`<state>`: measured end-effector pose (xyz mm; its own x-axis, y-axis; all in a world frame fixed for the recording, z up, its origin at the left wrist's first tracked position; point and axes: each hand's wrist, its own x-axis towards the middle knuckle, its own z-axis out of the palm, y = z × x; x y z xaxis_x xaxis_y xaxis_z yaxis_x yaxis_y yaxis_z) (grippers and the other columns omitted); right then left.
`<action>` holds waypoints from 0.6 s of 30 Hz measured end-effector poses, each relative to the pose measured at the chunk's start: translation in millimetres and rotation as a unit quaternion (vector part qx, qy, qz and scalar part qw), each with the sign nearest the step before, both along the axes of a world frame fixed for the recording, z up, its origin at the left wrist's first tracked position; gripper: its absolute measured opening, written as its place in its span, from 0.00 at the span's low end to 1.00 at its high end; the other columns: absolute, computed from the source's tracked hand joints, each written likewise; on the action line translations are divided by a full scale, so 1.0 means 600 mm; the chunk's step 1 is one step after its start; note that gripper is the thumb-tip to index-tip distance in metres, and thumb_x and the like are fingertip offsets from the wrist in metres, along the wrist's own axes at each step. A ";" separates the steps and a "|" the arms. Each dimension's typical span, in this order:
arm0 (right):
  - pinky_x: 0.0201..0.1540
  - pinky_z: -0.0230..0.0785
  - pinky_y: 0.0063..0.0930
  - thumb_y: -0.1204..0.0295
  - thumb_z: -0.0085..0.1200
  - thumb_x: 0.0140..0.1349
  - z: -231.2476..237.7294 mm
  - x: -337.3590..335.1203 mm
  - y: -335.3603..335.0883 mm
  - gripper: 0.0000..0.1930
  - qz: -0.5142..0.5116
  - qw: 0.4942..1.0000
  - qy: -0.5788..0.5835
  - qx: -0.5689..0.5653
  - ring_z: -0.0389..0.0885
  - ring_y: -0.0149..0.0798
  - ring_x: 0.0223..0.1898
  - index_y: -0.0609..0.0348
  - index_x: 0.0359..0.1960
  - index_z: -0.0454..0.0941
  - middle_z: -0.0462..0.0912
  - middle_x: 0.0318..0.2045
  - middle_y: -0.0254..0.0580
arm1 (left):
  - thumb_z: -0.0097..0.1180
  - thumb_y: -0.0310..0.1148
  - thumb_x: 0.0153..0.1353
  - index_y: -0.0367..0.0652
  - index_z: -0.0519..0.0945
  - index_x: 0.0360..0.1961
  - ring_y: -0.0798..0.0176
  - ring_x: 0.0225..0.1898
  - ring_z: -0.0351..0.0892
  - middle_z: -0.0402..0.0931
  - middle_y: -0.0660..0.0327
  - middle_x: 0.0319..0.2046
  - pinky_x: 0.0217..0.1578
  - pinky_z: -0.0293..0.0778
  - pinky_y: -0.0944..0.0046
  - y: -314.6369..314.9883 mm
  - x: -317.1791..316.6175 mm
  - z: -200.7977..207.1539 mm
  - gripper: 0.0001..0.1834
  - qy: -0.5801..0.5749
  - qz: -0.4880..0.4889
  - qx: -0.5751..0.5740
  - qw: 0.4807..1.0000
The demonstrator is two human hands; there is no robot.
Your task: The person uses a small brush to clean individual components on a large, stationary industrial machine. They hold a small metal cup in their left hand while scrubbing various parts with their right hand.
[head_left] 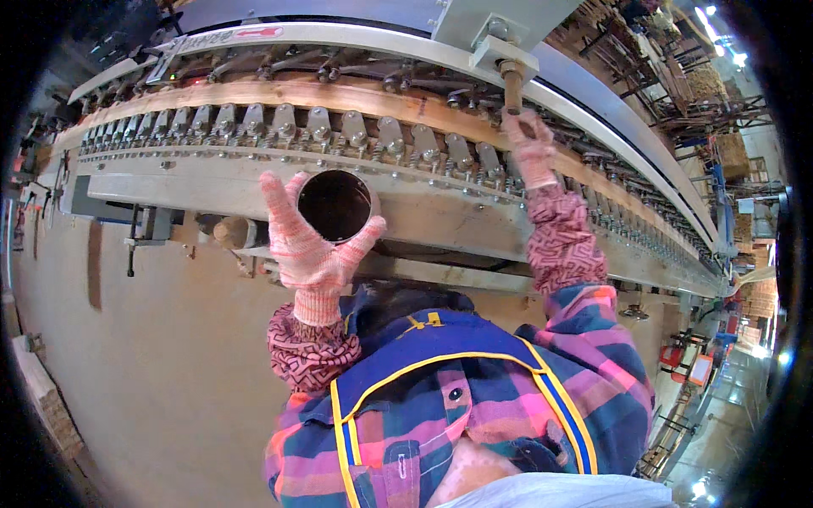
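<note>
My left hand (pixel 313 254), in a pink-and-white knit glove, holds a round open-topped can (pixel 373 199) with a dark inside. Its fingers and thumb spread around the can's wall, in front of the long machine. Stretched out to the far right, my right hand (pixel 532 152) wears a matching glove and is over the long wooden strip (pixel 364 97) in the machine. Its fingers are curled in a pinch just below a brown rod (pixel 511 85) under a metal block. What they grip, if anything, I cannot make out.
A row of metal clamps with springs (pixel 318 127) runs along the near side of the strip. A grey beam (pixel 406 203) lies in front of them. The machine's upper rail (pixel 364 42) spans the far side. Stacked boards (pixel 47 398) lie at the lower left.
</note>
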<state>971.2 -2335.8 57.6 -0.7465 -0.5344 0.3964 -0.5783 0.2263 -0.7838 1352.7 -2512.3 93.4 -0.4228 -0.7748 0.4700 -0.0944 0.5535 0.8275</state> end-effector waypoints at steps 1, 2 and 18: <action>0.43 0.75 0.24 0.69 0.56 0.68 0.003 0.003 -0.004 0.12 0.012 1.000 -0.012 -0.002 0.84 0.32 0.43 0.62 0.48 0.81 0.86 0.45 0.36 | 0.82 0.47 0.37 0.41 0.40 0.77 0.43 0.54 0.76 0.72 0.38 0.56 0.54 0.74 0.49 -0.002 0.004 -0.002 0.75 0.007 0.007 0.013 1.000; 0.43 0.75 0.24 0.69 0.53 0.69 0.008 0.006 0.000 0.13 0.019 1.000 -0.022 -0.003 0.84 0.32 0.44 0.63 0.49 0.81 0.86 0.46 0.36 | 0.82 0.48 0.37 0.39 0.40 0.77 0.43 0.55 0.76 0.72 0.38 0.56 0.55 0.73 0.48 0.000 0.008 -0.006 0.75 -0.006 0.022 -0.003 1.000; 0.36 0.79 0.28 0.66 0.50 0.71 -0.070 -0.062 0.060 0.22 0.018 0.999 -0.050 0.003 0.83 0.34 0.43 0.66 0.62 0.71 0.83 0.44 0.40 | 0.79 0.55 0.37 0.44 0.39 0.77 0.45 0.55 0.75 0.74 0.52 0.56 0.57 0.72 0.48 -0.003 0.013 0.008 0.75 -0.090 0.054 -0.035 0.994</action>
<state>934.1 -2299.9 15.4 -0.7622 -0.5635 0.3187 -0.5057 0.2110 -0.8365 1360.7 -2514.0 98.5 -0.4215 -0.7877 0.4493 -0.2993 0.5885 0.7511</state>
